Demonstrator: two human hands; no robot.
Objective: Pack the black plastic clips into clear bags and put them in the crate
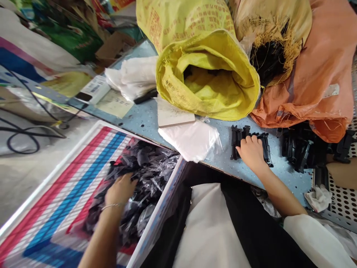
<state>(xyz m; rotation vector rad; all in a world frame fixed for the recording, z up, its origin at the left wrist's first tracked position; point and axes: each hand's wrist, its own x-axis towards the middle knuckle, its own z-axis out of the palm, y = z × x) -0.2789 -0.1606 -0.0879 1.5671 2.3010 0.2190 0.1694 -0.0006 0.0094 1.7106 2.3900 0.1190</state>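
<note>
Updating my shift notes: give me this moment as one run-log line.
left hand: in bagged black parts, white crate | right hand: on black plastic parts, blue table

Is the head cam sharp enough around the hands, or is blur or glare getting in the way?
In the head view, the left hand looks slightly soft, while the right hand is sharper; the plastic-wrapped black parts show bright glare streaks; wide-angle distortion bows the crate rim.

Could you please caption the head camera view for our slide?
Left hand reaches into a crate of bagged black parts; right hand touches black plastic parts.
</note>
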